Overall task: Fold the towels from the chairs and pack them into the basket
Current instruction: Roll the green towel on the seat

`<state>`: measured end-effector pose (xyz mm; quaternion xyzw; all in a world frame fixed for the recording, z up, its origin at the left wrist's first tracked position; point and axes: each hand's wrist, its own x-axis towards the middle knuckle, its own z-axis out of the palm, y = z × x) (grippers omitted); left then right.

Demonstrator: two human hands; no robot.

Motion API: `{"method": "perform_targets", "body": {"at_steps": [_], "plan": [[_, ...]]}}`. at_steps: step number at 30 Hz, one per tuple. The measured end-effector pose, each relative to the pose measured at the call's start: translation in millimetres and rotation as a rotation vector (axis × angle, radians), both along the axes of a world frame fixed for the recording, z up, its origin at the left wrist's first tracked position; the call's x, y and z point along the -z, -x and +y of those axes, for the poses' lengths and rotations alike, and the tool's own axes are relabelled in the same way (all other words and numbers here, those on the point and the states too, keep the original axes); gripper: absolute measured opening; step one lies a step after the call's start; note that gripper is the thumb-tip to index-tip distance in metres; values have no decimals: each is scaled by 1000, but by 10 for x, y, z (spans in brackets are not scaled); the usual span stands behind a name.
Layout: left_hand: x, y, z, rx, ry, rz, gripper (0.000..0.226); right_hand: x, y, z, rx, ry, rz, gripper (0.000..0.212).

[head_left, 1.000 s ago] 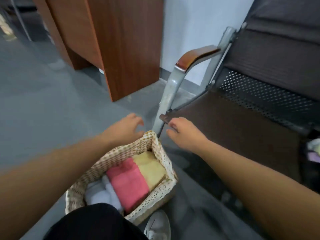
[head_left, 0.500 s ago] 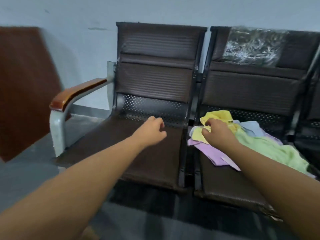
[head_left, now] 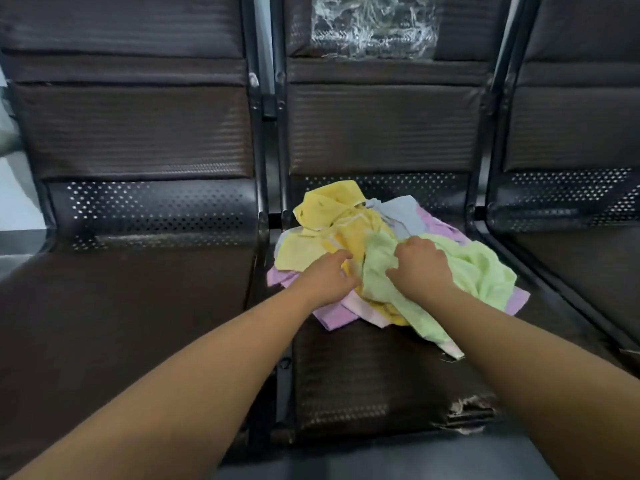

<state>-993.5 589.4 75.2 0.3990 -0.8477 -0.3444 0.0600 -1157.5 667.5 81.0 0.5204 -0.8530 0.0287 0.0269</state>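
The dark brown padded chairs (head_left: 131,133) wear ribbed, faintly shiny leather-like covers; their perforated black metal panels (head_left: 156,213) look glossy; crinkled clear plastic film (head_left: 374,26) glints at upper centre; the crumpled pastel towels (head_left: 478,271) are soft matt cloth; the middle seat's front edge (head_left: 460,410) is torn, rough.

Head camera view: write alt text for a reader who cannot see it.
A person's right hand grips a green towel on a loose pile of unfolded towels on the middle chair's seat; the left hand touches a yellow towel beside it.
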Motion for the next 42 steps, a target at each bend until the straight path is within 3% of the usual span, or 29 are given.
{"method": "perform_targets", "body": {"at_steps": [3,6,11,13,15,19,22,24,26,28,32,35,37,40,42], "plan": [[204,163,58,39,-157,12,62,38,46,-6,-11,116,7,27],[285,212,102,19,-191,60,57,-110,26,-5,0,309,-173,13],[-42,243,229,-149,-371,397,40,-614,-87,100,-31,633,-586,22],[-196,177,330,-90,-500,546,53,-830,-152,125,-34,684,-742,24],[-291,113,418,-37,-662,662,62,-1030,-242,150,-29,740,-835,27],[-623,-42,658,-93,-729,826,40,-1365,-431,248,13,841,-913,26],[-961,-241,769,-131,-761,949,27,-1523,-521,355,48,785,-1101,34],[-1183,-417,789,-177,-771,1052,30,-1573,-613,469,-19,629,-1301,57],[-1389,-605,778,-255,-747,1125,34,-1588,-739,595,-116,455,-1435,65],[-1563,-840,787,-336,-712,1099,34,-1581,-890,654,-215,386,-1418,51],[-1727,-1314,944,-277,-759,1009,37,-1632,-1321,634,-251,546,-1296,13],[-1589,-1704,984,-232,-683,953,45,-1614,-1617,521,-100,685,-1417,18],[-1415,-2001,986,-224,-540,761,53,-1530,-1787,462,2,712,-1532,15],[-1198,-2352,962,-220,-382,546,29,-1338,-2008,417,126,660,-1579,15],[-1150,-2498,902,-330,-307,587,18,-1237,-2124,408,145,604,-1575,17]]}}
